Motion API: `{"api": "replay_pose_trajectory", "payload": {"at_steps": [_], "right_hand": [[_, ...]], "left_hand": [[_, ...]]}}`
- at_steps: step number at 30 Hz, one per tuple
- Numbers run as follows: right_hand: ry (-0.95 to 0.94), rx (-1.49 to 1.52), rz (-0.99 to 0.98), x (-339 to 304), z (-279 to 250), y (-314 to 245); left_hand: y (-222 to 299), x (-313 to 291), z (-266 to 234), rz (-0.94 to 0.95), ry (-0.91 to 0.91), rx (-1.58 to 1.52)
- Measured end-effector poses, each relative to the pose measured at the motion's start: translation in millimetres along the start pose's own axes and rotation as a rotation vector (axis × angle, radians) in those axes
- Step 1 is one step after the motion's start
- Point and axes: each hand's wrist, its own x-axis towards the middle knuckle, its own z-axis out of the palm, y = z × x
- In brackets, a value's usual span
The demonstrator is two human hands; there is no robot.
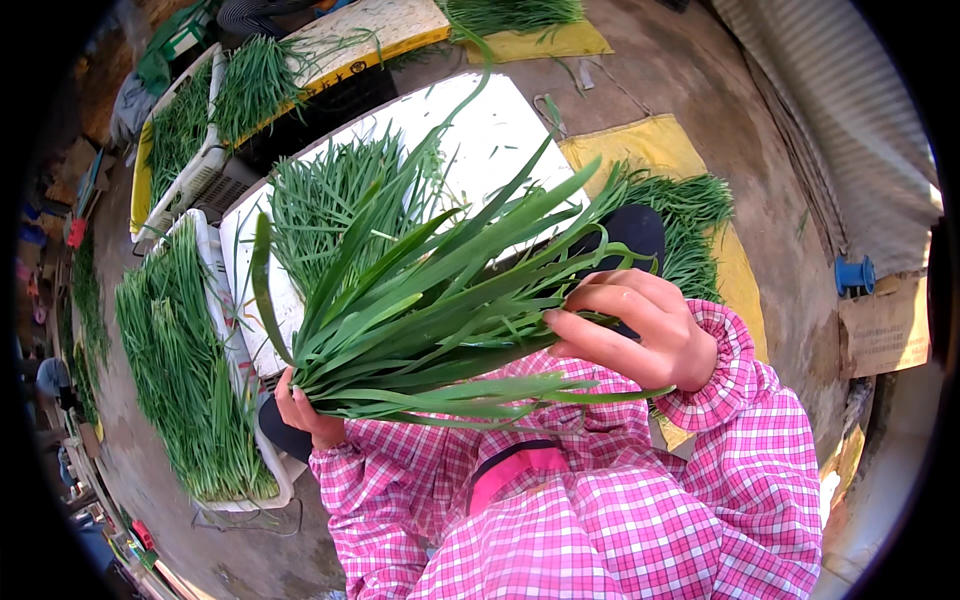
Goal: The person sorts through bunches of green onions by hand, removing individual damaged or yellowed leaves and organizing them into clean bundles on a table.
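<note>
My left hand (308, 412) is closed around the gathered base of a bunch of Chinese chives (430, 310). The long flat green leaves fan out to the right across my lap, some of them curving upward. At the leaf end, my right hand (640, 325) has its fingers bent and pinched on a few thin leaves at the bunch's edge. Behind the bunch, a white board (470, 110) carries a loose pile of chives (335, 200), partly covered by the held leaves.
On my left stands a white crate (283, 478) filled with chives. More chives (690, 215) lie on yellow sacking (640, 145) at my right. Farther back are another board (370, 30) and a yellow-sided crate (142, 190). A blue spool (855, 276) sits by a cardboard box (885, 325).
</note>
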Motion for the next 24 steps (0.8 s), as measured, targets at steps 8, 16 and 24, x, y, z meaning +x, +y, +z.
{"api": "replay_pose_trajectory", "payload": {"at_steps": [8,16,24], "right_hand": [[-0.053,-0.022,-0.062,0,4,-1],[-0.079,-0.123,-0.102,-2,2,1],[0.144,-0.002,0.066,-7,-12,7]], "left_hand": [[0,-4,2,-0.019,-0.022,-0.014],[-2,-16,12,-0.041,-0.055,-0.031],[10,-7,18,-0.072,-0.093,-0.044]]}}
